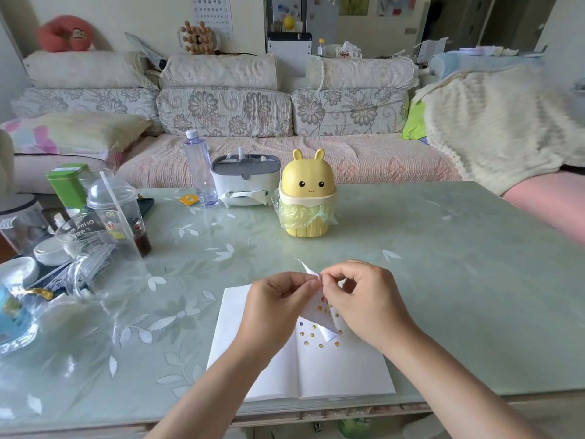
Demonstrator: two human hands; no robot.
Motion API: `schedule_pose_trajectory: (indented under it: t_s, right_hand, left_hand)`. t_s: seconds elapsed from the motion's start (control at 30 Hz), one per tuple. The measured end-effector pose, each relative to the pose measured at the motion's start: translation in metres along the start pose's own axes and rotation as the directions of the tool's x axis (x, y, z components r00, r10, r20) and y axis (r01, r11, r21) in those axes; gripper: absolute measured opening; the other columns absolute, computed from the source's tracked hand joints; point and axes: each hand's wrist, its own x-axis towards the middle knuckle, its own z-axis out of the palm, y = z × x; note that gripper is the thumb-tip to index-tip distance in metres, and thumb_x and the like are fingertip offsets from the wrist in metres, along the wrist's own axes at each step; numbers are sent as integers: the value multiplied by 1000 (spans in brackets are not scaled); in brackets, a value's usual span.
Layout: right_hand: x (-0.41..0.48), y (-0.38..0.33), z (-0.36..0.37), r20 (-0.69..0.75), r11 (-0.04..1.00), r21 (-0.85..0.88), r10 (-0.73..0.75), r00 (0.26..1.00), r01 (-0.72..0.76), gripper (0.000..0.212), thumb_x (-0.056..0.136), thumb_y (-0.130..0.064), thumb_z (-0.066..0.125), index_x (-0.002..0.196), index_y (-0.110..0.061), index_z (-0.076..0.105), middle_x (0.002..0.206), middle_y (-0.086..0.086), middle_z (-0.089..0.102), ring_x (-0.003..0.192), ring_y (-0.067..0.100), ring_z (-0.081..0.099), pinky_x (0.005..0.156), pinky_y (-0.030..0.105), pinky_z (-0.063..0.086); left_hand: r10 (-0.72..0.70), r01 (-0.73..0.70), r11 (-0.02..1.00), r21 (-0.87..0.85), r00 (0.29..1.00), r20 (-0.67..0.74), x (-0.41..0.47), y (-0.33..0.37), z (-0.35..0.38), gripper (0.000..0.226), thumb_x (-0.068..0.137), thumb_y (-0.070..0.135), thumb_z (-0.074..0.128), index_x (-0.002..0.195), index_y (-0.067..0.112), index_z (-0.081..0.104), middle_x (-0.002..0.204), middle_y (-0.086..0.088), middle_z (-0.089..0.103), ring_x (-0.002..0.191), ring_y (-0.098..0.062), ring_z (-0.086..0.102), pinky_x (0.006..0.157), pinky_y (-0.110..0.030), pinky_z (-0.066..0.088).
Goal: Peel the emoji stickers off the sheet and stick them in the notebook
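**A:** Where is the sticker sheet at this point?

**B:** The sticker sheet (311,313) is lifted off the tabletop (443,248) and curls between both hands, right above the open notebook (348,372). The left hand (278,299) grips its left side with curled fingers. The right hand (364,296) pinches at the top edge, thumb against forefinger. I cannot tell whether a sticker is already between those fingertips; it would be too small to see.

**A:** So the step is the peel?

**B:** I judge so. A cluster of emoji stickers (312,335) lies on the right page near the gutter, and several more show on the sheet. The job looks partway through.

**A:** How is the peel done well?

**B:** Bend the backing away from the sticker rather than tugging the sticker up. The curl in the sheet helps lift an edge. Catch that edge with a nail, pull low and slow, and touch only the rim so the glue is not smudged.

**A:** And the placing?

**B:** Carry it down to a bare patch of the right page, apart from those already stuck. Set one edge first, then press it flat with a fingertip. The left hand should hold the sheet clear of the page so it hides nothing.

**A:** Any risk?

**B:** Tiny stickers fold onto themselves or cling to a finger. The yellow bin (307,198) stands well behind, out of the way.
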Motion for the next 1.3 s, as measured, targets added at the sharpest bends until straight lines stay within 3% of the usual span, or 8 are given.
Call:
schedule_pose_trajectory:
  t_s: [0.23,0.47,0.6,0.93,1.0,1.07,1.17,1.3]
  right_hand:
    - [1,-7,-7,130,974,203,78,988,-103,1,85,-27,80,84,-28,80,69,-18,69,55,3,56,58,13,43]
    - [3,-8,-12,120,972,179,134,984,-154,13,90,-22,73,79,-28,79,68,-7,72,57,8,61,62,30,57]
    - [2,-10,-10,90,972,168,149,985,-163,13,90,-22,72,79,-27,77,67,-8,71,56,6,60,58,19,49]
    - [4,-12,-10,92,941,253,207,974,-224,17,90,-21,71,76,-26,76,60,-5,66,48,9,55,52,19,46]
    - [2,-3,-14,50,972,167,161,986,-167,14,87,-21,73,75,-28,77,62,-13,68,48,4,52,54,16,43]
    - [-3,11,-20,19,995,-96,2,1000,0,10,82,-25,74,72,-28,76,65,-25,63,53,3,51,53,15,37]
    - [-16,37,-25,146,853,-459,-202,968,247,8,77,-30,70,69,-29,69,70,-20,61,55,2,45,49,16,34]
    - [-32,60,-22,354,703,-582,-231,906,407,12,65,-19,66,56,-22,59,60,-5,52,47,17,49,40,19,31]
  left_hand:
    - [-96,110,978,-177,992,86,3,0,-4,12,92,15,68,90,6,75,87,-13,76,78,-21,71,75,-36,58]
    - [-88,99,988,-117,992,94,4,3,-6,13,95,12,66,85,10,73,77,-5,72,72,-17,66,75,-37,56]
    - [-92,101,990,-100,992,89,4,4,-6,13,95,14,67,84,11,74,79,-7,72,74,-20,66,76,-39,56]
    - [-138,136,990,-38,989,-58,6,-1,-3,17,97,17,62,81,14,67,73,0,66,67,-14,59,66,-30,51]
    - [-157,152,987,-44,974,-160,10,-5,-5,17,96,17,63,80,16,68,72,2,67,67,-14,60,71,-33,53]
    - [-150,137,988,-69,958,-246,15,-7,-8,16,95,18,63,80,16,69,73,2,68,71,-16,62,78,-40,55]
    - [-85,71,996,-55,935,-345,19,-5,-14,16,96,18,63,81,16,68,69,9,68,70,-13,62,71,-34,52]
    - [-77,58,996,-63,930,-360,25,-3,-14,17,96,18,62,80,18,67,67,10,68,68,-11,62,71,-32,51]
